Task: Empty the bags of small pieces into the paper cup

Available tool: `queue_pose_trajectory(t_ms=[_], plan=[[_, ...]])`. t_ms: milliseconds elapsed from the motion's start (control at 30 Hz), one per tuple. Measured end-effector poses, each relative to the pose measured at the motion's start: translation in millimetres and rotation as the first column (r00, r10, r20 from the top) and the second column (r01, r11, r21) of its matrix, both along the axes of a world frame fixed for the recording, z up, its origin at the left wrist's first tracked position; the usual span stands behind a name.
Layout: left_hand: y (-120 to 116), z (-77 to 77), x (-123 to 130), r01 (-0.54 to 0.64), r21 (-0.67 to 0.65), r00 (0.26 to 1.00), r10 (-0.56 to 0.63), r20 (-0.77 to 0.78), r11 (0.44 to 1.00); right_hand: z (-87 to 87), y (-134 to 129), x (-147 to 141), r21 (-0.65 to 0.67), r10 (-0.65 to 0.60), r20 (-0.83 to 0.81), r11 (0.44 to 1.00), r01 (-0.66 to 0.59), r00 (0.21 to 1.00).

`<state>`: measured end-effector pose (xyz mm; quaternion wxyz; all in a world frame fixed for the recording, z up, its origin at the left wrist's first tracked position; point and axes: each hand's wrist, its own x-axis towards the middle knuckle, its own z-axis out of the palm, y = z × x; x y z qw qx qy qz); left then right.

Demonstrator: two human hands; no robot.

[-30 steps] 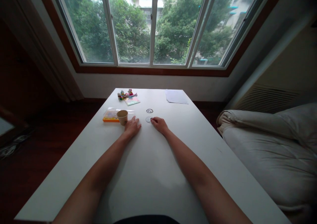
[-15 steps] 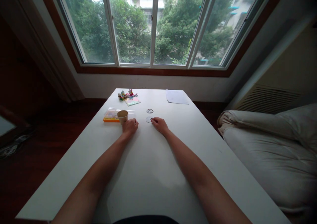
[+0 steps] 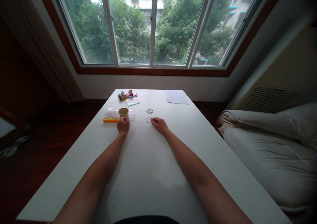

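A light-brown paper cup [image 3: 123, 111] is in front of the yellow plastic case. My left hand [image 3: 123, 125] is closed against the near side of the cup, its fingers curled and partly hidden, and it covers the cup's lower part. My right hand [image 3: 160, 125] rests on the table with thumb and fingers pinched together at the right edge of a round, thin-outlined shape [image 3: 148, 120]. A small dark spot shows at those fingertips, too small to name. Just beyond lies a second round shape with a dark outline [image 3: 150, 111].
The yellow case [image 3: 110, 119] has a clear lid [image 3: 112, 111]. Small colourful figurines [image 3: 122, 96] and a pastel card [image 3: 132, 101] lie at the white table's [image 3: 153, 171] far left, with white paper sheets [image 3: 176, 97] at far right. A covered sofa [image 3: 264, 144] stands to the right.
My left hand has moved left and turned, from beside the cup to in front of it. The cup has shifted slightly away and to the right. My right hand has stayed in place.
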<state>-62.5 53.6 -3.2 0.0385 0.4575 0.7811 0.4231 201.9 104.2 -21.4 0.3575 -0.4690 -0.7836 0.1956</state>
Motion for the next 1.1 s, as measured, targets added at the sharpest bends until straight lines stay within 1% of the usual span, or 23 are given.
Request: queue_pose_trajectory(t_ms=[100, 167, 200, 300, 333, 367, 433, 467, 500, 567, 667, 867, 933, 1000, 1033, 1100], plan=[[2, -1.1, -5, -0.064, 0.130, 0.996, 0.055, 0.070, 0.989, -0.6, 1, 0, 0.002, 0.003, -0.001, 1.000, -0.003, 1.000], [4, -0.3, -13, -0.108, 0.222, 0.990, 0.084, 0.117, 0.969, -0.9, 1, 1, 0.000, 0.013, -0.006, 1.000, -0.013, 1.000], [6, 0.2, -19, -0.135, 0.274, 0.986, 0.102, 0.133, 0.952, -1.1, 1, 2, 0.002, 0.018, -0.008, 1.000, -0.018, 1.000], [11, -0.8, -47, -0.267, 0.432, 0.963, 0.226, 0.143, 0.862, -2.0, 2, 2, 0.015, 0.014, -0.011, 1.000, -0.014, 1.000], [13, -2.2, -58, -0.317, 0.452, 0.948, 0.278, 0.152, 0.834, -2.3, 2, 2, 0.018, 0.013, -0.009, 1.000, -0.012, 1.000], [15, -4.2, -69, -0.379, 0.441, 0.926, 0.329, 0.187, 0.814, -2.6, 2, 2, 0.020, 0.011, -0.007, 1.000, -0.011, 1.000], [19, -9.0, -86, -0.530, 0.365, 0.843, 0.426, 0.329, 0.765, -3.1, 2, 1, 0.018, 0.012, -0.007, 1.000, -0.011, 1.000], [21, -11.3, -92, -0.569, 0.334, 0.809, 0.440, 0.389, 0.751, -3.2, 2, 1, 0.018, 0.012, -0.009, 1.000, -0.011, 1.000], [23, -13.3, -95, -0.583, 0.311, 0.792, 0.440, 0.423, 0.750, -3.1, 2, 1, 0.018, 0.010, -0.011, 1.000, -0.010, 1.000], [25, -15.6, -95, -0.570, 0.286, 0.788, 0.415, 0.454, 0.770, -2.8, 1, 1, 0.019, 0.011, -0.013, 1.000, -0.011, 1.000], [25, -15.5, -85, -0.508, 0.275, 0.824, 0.368, 0.431, 0.816, -1.3, 0, 1, 0.019, 0.007, -0.007, 1.000, -0.007, 1.000], [18, -7.0, -61, -0.331, 0.241, 0.934, 0.279, 0.224, 0.912, 2.9, -2, 1, -0.002, 0.004, 0.027, 1.000, -0.004, 1.000], [12, -0.7, -55, -0.313, 0.244, 0.945, 0.276, 0.175, 0.918, 4.0, -3, -1, -0.004, -0.006, 0.050, 1.000, 0.006, 0.999], [5, 7.2, -48, -0.270, 0.298, 0.963, 0.254, 0.093, 0.916, 5.0, -3, -3, 0.007, -0.018, 0.083, 1.000, 0.017, 0.996], [1, 11.2, -43, -0.233, 0.331, 0.972, 0.232, 0.041, 0.915, 5.4, -3, -5, 0.017, -0.025, 0.103, 1.000, 0.024, 0.994], [-9, 18.0, -27, -0.103, 0.389, 0.986, 0.147, -0.084, 0.916, 6.6, -5, -7, 0.032, -0.037, 0.153, 0.999, 0.033, 0.988]])
